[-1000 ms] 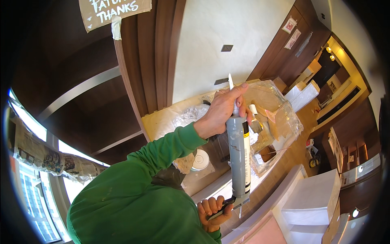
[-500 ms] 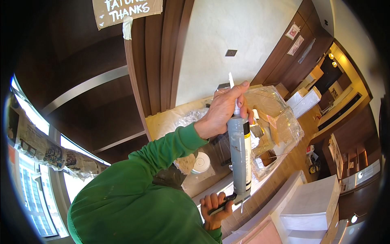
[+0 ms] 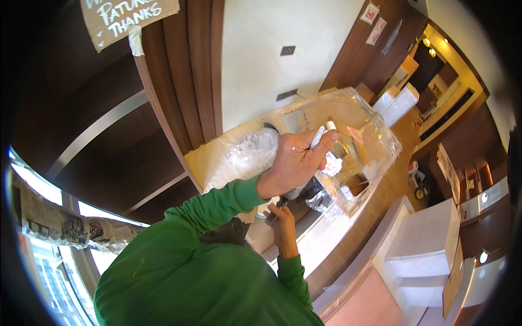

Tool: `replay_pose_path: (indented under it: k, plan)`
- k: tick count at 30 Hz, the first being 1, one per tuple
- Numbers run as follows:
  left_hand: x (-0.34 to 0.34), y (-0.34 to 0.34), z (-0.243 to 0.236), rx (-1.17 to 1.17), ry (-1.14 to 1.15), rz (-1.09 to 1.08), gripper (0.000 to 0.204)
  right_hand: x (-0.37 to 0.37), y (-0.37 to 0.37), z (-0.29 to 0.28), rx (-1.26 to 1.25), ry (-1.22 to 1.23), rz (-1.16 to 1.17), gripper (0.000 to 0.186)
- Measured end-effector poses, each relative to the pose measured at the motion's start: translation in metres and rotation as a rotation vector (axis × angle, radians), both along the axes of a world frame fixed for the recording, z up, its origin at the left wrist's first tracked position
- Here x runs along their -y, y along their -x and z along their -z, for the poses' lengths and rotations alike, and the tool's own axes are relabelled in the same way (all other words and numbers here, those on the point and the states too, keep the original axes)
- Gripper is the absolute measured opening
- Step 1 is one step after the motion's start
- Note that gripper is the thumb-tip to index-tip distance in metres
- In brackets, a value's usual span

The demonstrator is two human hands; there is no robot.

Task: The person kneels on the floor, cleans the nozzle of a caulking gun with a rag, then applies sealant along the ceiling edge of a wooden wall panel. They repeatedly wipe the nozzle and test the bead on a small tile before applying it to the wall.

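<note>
My left hand (image 3: 296, 165) is closed around the front end of a caulking gun. The white nozzle (image 3: 317, 138) pokes up past its thumb and fingers. Below that hand, a bit of the grey barrel (image 3: 295, 193) shows; the rest of the tube is hidden behind the hand and wrist. Nearer to me, my right hand (image 3: 284, 227) is wrapped round the dark handle (image 3: 270, 218) at the gun's rear. Both forearms wear green sleeves.
Beyond my hands stands a worktop (image 3: 310, 108) covered with brown sheeting and clear plastic, with a crumpled plastic bag (image 3: 253, 149) on it. Dark wooden shelves (image 3: 103, 81) rise at the left. At the right is a white cabinet (image 3: 418, 239); a pale wall (image 3: 283, 27) stands behind.
The gun has tipped, so its barrel, earlier in full view, is mostly hidden behind my left hand. My right hand has moved up, closer to the left. The whole view has shifted slightly.
</note>
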State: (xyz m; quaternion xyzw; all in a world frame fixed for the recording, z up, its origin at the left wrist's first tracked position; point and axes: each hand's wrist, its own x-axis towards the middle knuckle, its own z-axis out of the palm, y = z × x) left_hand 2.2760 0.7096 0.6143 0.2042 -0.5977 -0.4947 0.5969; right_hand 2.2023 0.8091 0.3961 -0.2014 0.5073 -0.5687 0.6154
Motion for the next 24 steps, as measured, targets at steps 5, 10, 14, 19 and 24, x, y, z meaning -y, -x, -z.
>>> replay_pose_path:
  k: [5,10,14,19,24]
  plan:
    - [-0.01,0.019,0.039,0.183,0.239,-0.221,0.035,0.037,-0.008,0.055,0.003,-0.121,0.044,0.025]
    - [-0.03,0.034,0.077,0.287,0.468,-0.28,0.035,0.035,-0.024,0.111,-0.205,-0.088,-0.094,0.03]
    - [-0.037,0.04,0.086,0.287,0.521,-0.313,0.035,0.018,-0.034,0.127,-0.305,-0.083,-0.138,0.034]
    - [-0.037,0.036,0.074,0.285,0.569,-0.366,0.027,0.012,-0.033,0.122,-0.396,-0.044,-0.168,0.04]
    - [-0.04,0.028,0.055,0.278,0.602,-0.374,0.025,0.007,-0.049,0.109,-0.499,0.069,-0.252,0.045]
